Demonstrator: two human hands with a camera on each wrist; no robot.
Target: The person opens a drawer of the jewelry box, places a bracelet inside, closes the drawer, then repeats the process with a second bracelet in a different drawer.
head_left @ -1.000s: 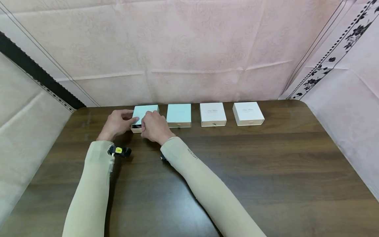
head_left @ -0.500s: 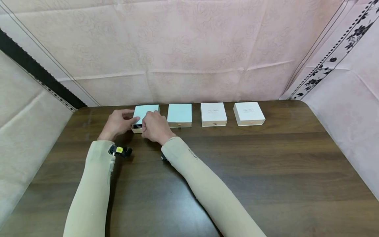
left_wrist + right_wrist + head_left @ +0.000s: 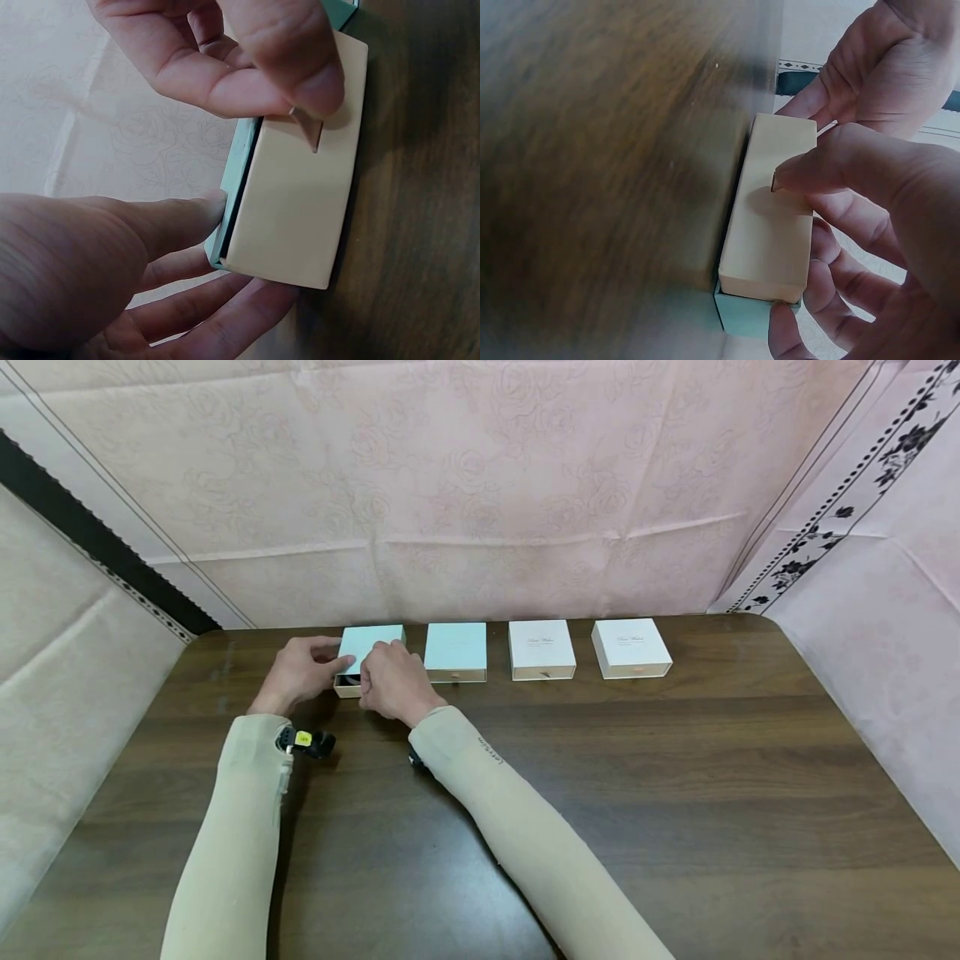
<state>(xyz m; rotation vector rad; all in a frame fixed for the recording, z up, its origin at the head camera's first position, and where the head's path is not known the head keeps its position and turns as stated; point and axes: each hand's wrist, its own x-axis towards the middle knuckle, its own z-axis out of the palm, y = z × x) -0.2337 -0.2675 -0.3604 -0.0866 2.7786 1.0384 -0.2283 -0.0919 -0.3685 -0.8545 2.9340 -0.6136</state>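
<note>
At the left end of a row of boxes, a mint-green drawer box (image 3: 375, 633) stands with its cream drawer (image 3: 292, 210) pulled slightly out. My left hand (image 3: 296, 672) grips the box's left side, thumb on the top edge and fingers along the side. My right hand (image 3: 396, 681) pinches the small ribbon pull tab (image 3: 306, 131) on the drawer front between thumb and forefinger. In the right wrist view its other fingers lie around the box's far end. A dark gap shows at the drawer's top; the contents cannot be made out.
Another mint-green box (image 3: 455, 647) and two white boxes, one in the middle (image 3: 541, 647) and one at the right (image 3: 632, 645), continue the row along the back edge of the brown wooden table (image 3: 675, 810). Pale patterned cloth (image 3: 480, 485) hangs behind and at both sides.
</note>
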